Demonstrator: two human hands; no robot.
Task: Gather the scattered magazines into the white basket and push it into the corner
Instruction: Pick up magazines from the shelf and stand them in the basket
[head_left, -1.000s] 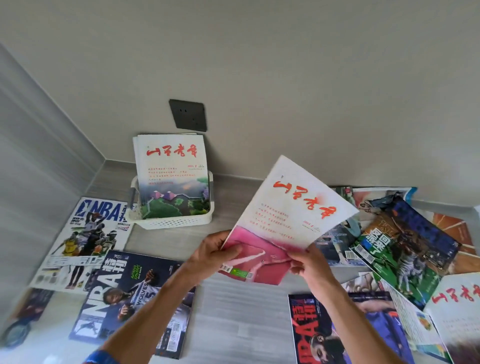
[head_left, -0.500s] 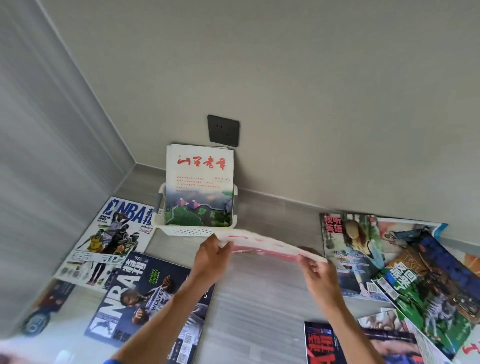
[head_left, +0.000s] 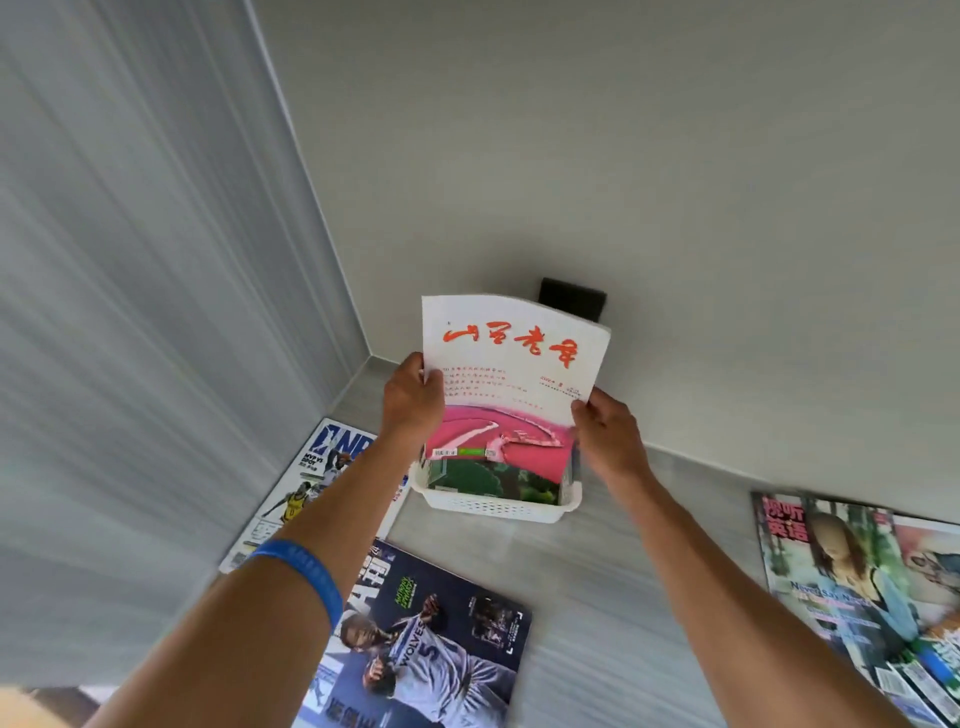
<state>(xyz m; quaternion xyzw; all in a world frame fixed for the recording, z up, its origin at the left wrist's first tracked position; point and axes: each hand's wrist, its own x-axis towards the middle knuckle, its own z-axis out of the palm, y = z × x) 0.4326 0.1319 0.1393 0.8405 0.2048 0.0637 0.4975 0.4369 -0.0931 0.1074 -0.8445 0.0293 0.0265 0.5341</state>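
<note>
In the middle of the frame, the left hand (head_left: 413, 397) and right hand (head_left: 608, 439) pinch the side edges of a pink-and-white magazine (head_left: 511, 379). It stands upright between them, just above the white basket (head_left: 493, 506).

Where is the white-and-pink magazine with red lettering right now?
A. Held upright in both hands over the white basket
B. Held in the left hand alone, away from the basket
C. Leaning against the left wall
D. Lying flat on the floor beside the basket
A: the left hand and right hand each hold a side edge of the upright magazine, whose bottom edge is just above the white basket.
</note>
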